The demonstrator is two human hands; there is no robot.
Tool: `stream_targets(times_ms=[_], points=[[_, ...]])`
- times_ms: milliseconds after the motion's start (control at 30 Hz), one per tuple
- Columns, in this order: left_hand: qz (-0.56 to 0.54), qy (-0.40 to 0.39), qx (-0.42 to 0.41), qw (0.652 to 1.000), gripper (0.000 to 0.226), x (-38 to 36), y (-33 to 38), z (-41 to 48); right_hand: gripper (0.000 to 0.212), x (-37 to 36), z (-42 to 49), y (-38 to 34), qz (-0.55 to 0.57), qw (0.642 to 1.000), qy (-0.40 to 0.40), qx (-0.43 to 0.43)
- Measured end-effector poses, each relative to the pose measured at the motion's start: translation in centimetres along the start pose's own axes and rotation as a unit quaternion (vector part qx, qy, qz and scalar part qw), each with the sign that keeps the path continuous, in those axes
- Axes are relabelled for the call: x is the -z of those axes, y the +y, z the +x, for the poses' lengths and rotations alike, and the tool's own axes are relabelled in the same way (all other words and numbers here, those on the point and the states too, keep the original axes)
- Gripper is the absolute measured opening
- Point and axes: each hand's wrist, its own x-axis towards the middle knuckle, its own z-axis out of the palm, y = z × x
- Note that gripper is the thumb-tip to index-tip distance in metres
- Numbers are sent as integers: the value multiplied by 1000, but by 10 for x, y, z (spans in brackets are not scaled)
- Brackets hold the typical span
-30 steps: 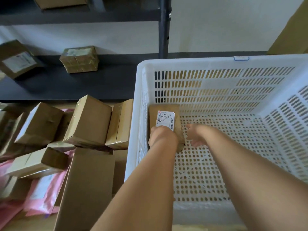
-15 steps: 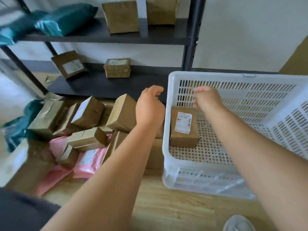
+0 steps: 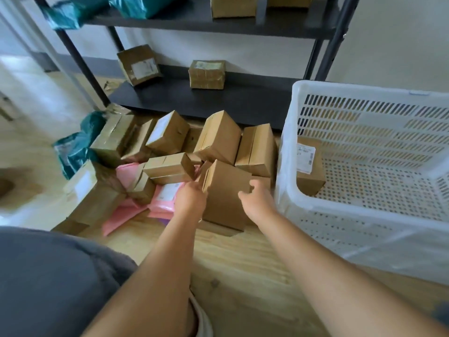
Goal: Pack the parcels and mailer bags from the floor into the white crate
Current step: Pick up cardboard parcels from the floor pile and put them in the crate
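Mid-frame, the left hand (image 3: 190,199) grips a brown box (image 3: 224,190) by its left edge. The right hand (image 3: 258,201), fingers spread, touches its right corner. At right, a parcel (image 3: 309,166) lies in the white crate (image 3: 352,210).

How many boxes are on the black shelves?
4. Lower shelf: a tilted box at left, a taped box mid-shelf. Upper shelf: a left top box and a right top box, both cut by the frame. More may be hidden.
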Motion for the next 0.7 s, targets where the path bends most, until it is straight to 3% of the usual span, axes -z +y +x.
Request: stream_targets(times_ms=[100, 200, 400, 533, 700], points=[[-15, -43, 60, 997, 35, -11, -34, 5, 60, -21, 4, 22, -36, 992, -46, -112], [1, -85, 84, 993, 35, -23, -52, 10, 62, -33, 7, 31, -42, 988, -55, -137], [-110, -115, 111, 981, 35, -27, -40, 13, 62, -32, 10, 28, -23, 990, -74, -120], [-209, -124, 157, 957, 15, -16, -32, 12, 58, -18, 7, 22, -9, 994, -58, -89], [-221, -89, 68, 969, 6, 26, 5, -16, 66, 6, -11, -9, 61, 996, -57, -40]])
